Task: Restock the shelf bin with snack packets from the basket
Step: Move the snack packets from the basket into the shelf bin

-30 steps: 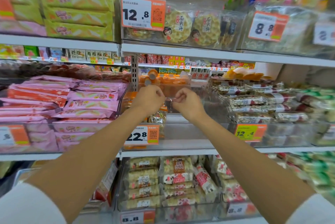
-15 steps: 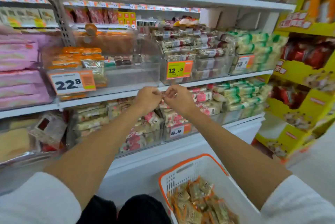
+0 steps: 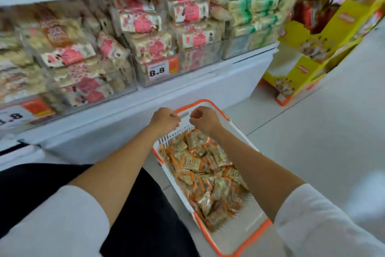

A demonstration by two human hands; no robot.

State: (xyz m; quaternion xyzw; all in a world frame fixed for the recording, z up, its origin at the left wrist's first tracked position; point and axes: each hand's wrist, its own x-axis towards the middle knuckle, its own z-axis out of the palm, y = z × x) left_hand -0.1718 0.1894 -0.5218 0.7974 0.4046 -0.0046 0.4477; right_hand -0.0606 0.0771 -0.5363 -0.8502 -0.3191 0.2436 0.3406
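A white basket with an orange rim (image 3: 245, 229) stands on the floor in front of the shelf. It holds several small gold and orange snack packets (image 3: 204, 171), piled toward its far end. My left hand (image 3: 164, 120) and my right hand (image 3: 205, 119) hover side by side over the basket's far rim, a small gap between them. Both have their fingers curled in, and I see nothing held in either. The shelf bin with the 22.8 tag is out of view above.
The lowest shelf carries clear bins of red-and-white packets behind an 8.8 price tag (image 3: 160, 71), with green-and-white packets (image 3: 250, 15) to the right. A yellow cardboard display stand (image 3: 312, 48) sits on the floor at right. My dark-clothed knee (image 3: 145, 215) is left of the basket.
My view has dropped from the middle shelf to the floor. Both hands came down together from the shelf bin to just above the basket's far rim.
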